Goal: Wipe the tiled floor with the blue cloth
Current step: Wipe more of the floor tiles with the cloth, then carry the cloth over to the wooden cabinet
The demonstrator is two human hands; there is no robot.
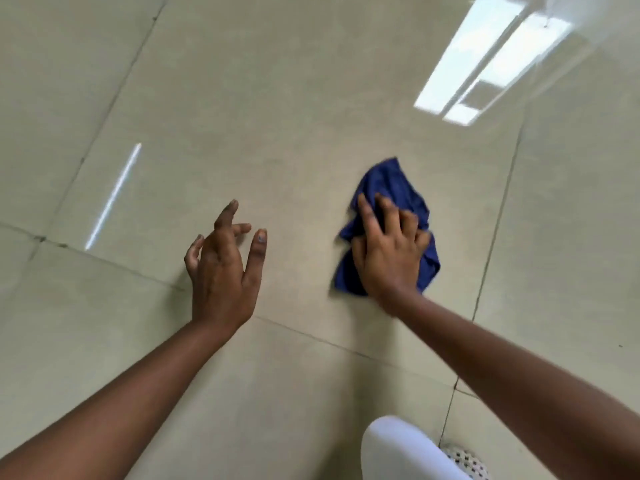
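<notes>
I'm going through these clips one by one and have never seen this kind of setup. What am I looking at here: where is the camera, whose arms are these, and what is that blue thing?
There is no machine here. A person wears one wide-angle camera on the head, so the single picture looks forward and down along their own bare arms.

The surface is a glossy beige tiled floor with thin dark grout lines; the bright patches on it are reflections of lights.

The right hand lies on a crumpled blue cloth, its fingers curled into the fabric and pressing it to the floor. The cloth looks slightly blurred.

The left hand holds nothing; its fingers are spread and relaxed just over the tiles.

At the bottom edge, the white shape is probably the person's knee, with a dotted object beside it that I cannot identify.
</notes>
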